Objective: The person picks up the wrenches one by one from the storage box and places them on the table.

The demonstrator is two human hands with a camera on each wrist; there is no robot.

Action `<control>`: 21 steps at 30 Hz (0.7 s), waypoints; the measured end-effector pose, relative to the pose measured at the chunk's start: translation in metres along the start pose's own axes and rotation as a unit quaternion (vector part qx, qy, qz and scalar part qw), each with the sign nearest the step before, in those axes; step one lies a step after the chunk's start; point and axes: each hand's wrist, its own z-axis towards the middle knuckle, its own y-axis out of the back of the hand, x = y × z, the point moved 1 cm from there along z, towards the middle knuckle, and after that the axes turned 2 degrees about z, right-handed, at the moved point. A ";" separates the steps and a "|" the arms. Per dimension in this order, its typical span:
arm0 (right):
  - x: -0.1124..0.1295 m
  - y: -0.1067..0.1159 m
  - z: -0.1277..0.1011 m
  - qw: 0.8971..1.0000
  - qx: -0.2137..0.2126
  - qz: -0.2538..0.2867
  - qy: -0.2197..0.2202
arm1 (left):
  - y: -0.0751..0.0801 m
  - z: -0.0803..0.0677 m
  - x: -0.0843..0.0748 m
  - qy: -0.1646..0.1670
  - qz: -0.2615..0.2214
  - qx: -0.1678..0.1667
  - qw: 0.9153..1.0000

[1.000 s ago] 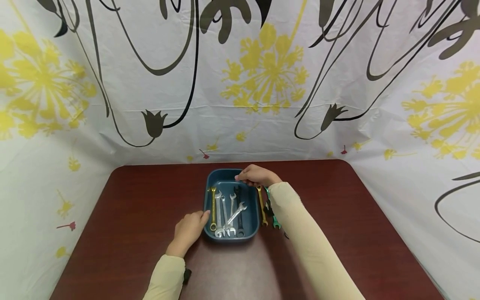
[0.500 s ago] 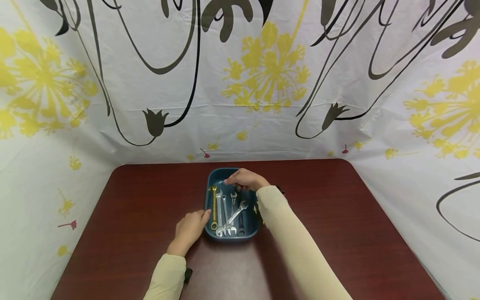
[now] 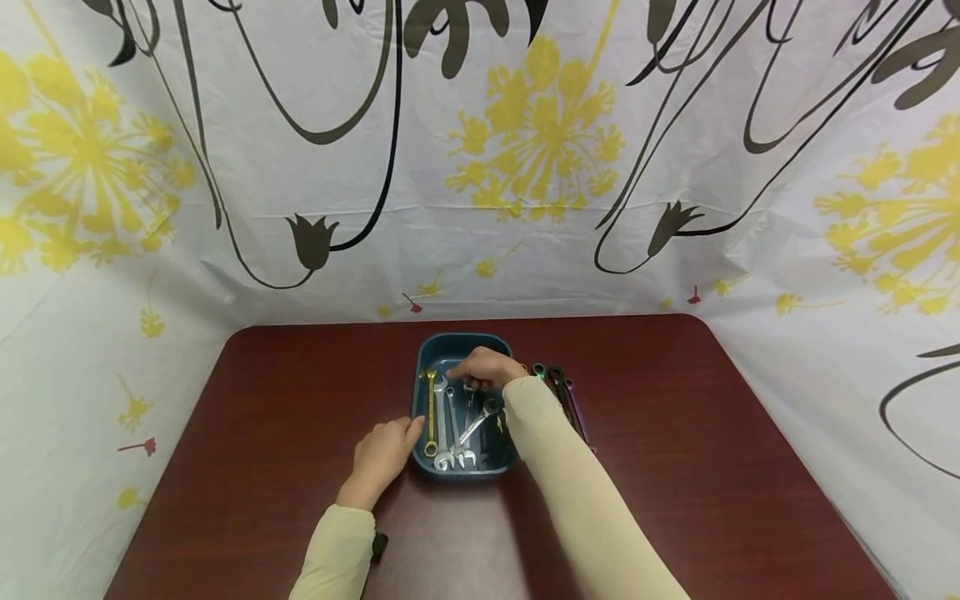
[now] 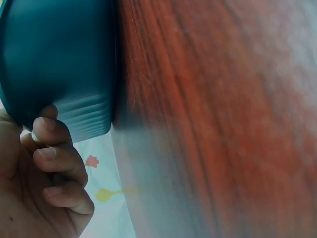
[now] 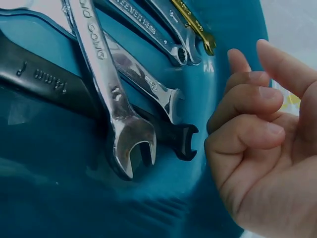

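My left hand grips the left rim of a blue plastic tray; its fingers curl against the outer wall in the left wrist view. Over the far part of the tray is my right hand, loosely curled, holding nothing, its fingers close to the wrench ends in the right wrist view. Inside the tray lie a gold wrench, several silver wrenches and a black 14mm wrench. One silver open-end wrench lies slanted across the black one. The right forearm hides part of the tray's right side.
Right of the tray, partly behind the right sleeve, lie a green wrench, a black wrench and a purple wrench. The dark red table meets a patterned white cloth at its back edge.
My right hand has moved left from the tray's far right corner, then slightly nearer over the wrenches. The right forearm has shifted left, uncovering wrenches beside the tray. My left hand stays at the rim.
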 end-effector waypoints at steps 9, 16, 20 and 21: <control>-0.004 -0.004 -0.002 0.998 -0.022 -0.036 -0.042 | -0.001 0.001 0.000 0.004 -0.001 0.004 1.000; -0.001 -0.007 -0.004 0.995 -0.024 -0.074 -0.057 | -0.001 0.001 0.000 0.007 -0.005 0.003 1.000; -0.002 -0.008 -0.003 0.993 -0.020 -0.100 -0.065 | 0.000 0.001 0.000 0.004 -0.002 -0.002 1.000; -0.002 -0.008 -0.002 0.992 -0.019 -0.104 -0.066 | 0.000 0.001 0.000 0.003 -0.002 -0.004 1.000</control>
